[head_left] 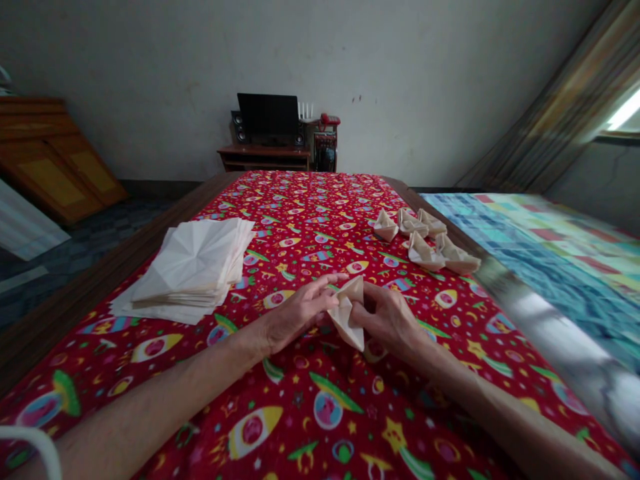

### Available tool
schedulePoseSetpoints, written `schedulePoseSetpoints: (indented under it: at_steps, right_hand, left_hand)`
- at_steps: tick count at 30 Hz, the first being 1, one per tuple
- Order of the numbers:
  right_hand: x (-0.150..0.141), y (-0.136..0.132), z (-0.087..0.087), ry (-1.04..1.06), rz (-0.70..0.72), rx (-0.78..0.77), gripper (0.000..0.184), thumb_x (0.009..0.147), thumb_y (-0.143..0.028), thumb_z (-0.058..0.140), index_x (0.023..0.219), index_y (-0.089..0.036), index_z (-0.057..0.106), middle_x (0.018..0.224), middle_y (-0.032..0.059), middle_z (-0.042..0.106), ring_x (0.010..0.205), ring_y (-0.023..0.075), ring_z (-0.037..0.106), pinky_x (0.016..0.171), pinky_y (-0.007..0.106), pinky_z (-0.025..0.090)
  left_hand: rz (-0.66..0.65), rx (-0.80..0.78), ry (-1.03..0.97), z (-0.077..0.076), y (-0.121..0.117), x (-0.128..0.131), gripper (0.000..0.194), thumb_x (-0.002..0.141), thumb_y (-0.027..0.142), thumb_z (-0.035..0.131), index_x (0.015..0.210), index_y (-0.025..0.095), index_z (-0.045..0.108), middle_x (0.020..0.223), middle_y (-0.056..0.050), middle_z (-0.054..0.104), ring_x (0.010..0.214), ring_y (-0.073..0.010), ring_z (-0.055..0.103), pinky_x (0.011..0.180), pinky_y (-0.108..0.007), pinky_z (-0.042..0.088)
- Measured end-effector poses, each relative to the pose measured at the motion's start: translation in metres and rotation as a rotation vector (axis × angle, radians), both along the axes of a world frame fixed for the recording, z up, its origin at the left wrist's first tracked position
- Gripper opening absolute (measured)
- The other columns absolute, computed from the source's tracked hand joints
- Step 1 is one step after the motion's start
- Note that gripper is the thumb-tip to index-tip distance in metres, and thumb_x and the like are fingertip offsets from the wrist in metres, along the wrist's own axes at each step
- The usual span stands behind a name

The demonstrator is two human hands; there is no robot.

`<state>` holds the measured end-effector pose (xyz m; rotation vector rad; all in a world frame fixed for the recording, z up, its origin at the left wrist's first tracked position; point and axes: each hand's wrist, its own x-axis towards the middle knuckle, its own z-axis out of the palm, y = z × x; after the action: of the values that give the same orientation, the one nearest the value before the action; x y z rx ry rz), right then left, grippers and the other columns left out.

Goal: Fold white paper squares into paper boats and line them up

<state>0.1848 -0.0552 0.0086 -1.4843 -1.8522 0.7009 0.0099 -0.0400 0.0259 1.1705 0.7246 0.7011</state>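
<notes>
Boat-shaped folded paper (344,313) is at near centre, pinched between my left hand (305,307) and right hand (393,317). I see red cloth (290,193) separating it from the paper stack (195,260), left, and five finished folds (425,253), far right beside the table edge (555,340).

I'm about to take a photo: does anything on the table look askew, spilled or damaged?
The stack at left looks askew: its sheets lie at differing angles, with corners jutting out. I see no spill on the cloth and no obvious tear in the folded paper near the center.
</notes>
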Motion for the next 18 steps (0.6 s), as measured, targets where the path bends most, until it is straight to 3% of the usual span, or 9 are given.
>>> schedulePoseSetpoints:
  at_steps: [3, 6, 8, 12, 18]
  right_hand:
    - [0.004, -0.003, 0.001, 0.012, -0.018, 0.076, 0.008, 0.079, -0.023, 0.052, 0.074, -0.018, 0.056, 0.061, -0.0026, 0.055, 0.053, 0.0098, 0.050, 0.049, 0.020, 0.037]
    - [0.010, -0.009, 0.007, -0.028, -0.059, 0.379, 0.025, 0.082, -0.029, 0.059, 0.104, -0.018, 0.057, 0.093, 0.0054, 0.064, 0.081, 0.0167, 0.060, 0.070, 0.027, 0.047]
    - [0.012, -0.013, 0.012, -0.076, 0.012, 0.518, 0.030, 0.084, -0.030, 0.060, 0.111, -0.019, 0.056, 0.101, 0.0076, 0.063, 0.090, 0.0183, 0.059, 0.078, 0.030, 0.047]
    - [0.011, -0.014, 0.015, -0.091, 0.210, 0.497, 0.017, 0.089, -0.023, 0.054, 0.102, -0.021, 0.064, 0.084, 0.0038, 0.067, 0.072, 0.0128, 0.063, 0.064, 0.022, 0.048]
    - [0.009, -0.013, 0.009, -0.073, 0.178, 0.470, 0.012, 0.086, -0.019, 0.056, 0.083, -0.018, 0.067, 0.070, 0.0016, 0.067, 0.057, 0.0099, 0.060, 0.054, 0.019, 0.044]
  left_hand:
    - [0.005, -0.022, -0.083, -0.003, 0.002, 0.001, 0.049, 0.078, 0.030, 0.062, 0.123, 0.016, 0.049, 0.099, -0.005, 0.062, 0.089, -0.0169, 0.061, 0.082, -0.027, 0.046]
    - [0.050, 0.084, -0.027, -0.007, 0.006, 0.002, 0.047, 0.080, 0.034, 0.062, 0.121, 0.014, 0.051, 0.097, -0.005, 0.063, 0.087, -0.0168, 0.060, 0.080, -0.027, 0.045]
    - [0.059, 0.159, 0.079, -0.009, 0.008, 0.003, 0.048, 0.081, 0.040, 0.061, 0.119, 0.013, 0.052, 0.092, -0.005, 0.064, 0.083, -0.0171, 0.060, 0.076, -0.026, 0.045]
    - [0.025, 0.277, 0.169, -0.011, 0.008, 0.004, 0.051, 0.079, 0.045, 0.062, 0.118, 0.012, 0.054, 0.089, -0.005, 0.063, 0.087, -0.0200, 0.059, 0.078, -0.028, 0.045]
    - [-0.010, 0.119, 0.035, -0.015, 0.006, 0.002, 0.047, 0.082, 0.040, 0.061, 0.123, 0.019, 0.050, 0.104, -0.006, 0.064, 0.098, -0.0216, 0.059, 0.084, -0.031, 0.045]
